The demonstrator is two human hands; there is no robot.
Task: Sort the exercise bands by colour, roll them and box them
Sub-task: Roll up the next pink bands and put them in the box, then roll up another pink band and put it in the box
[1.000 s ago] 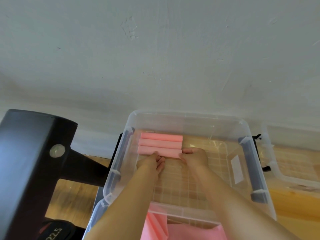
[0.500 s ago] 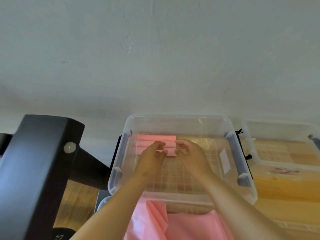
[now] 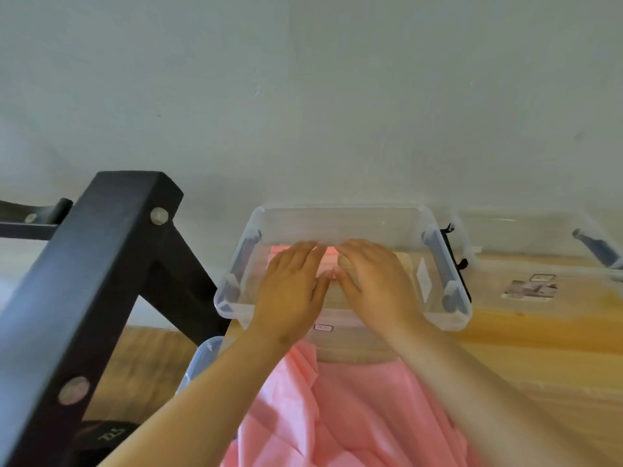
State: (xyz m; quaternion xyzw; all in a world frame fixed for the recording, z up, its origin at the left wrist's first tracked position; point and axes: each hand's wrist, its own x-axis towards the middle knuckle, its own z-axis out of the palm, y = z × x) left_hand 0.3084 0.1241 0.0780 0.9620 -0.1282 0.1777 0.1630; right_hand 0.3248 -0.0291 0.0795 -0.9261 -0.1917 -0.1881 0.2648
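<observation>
A clear plastic box (image 3: 232, 291) with blue-grey clasps sits on the wooden surface in front of me. Rolled pink bands (image 3: 328, 257) lie at its far left; only a strip of them shows between my hands. My left hand (image 3: 291, 291) and my right hand (image 3: 374, 281) hover side by side over the box, fingers straight and spread, palms down, holding nothing. Whether the fingertips touch the rolls cannot be told. Loose pink band sheets (image 3: 354, 409) lie in a heap below the box, near me.
A second clear box (image 3: 539, 227) stands to the right against the pale wall. A black metal rack frame (image 3: 101, 271) rises at the left, with a dumbbell (image 3: 108, 436) marked 22.5 beneath it. Wooden surface (image 3: 539, 342) stretches to the right.
Both hands have lifted off the pink rolls and drawn back toward me, fingers now spread flat above the box. The view has tilted and pulled away from the box.
</observation>
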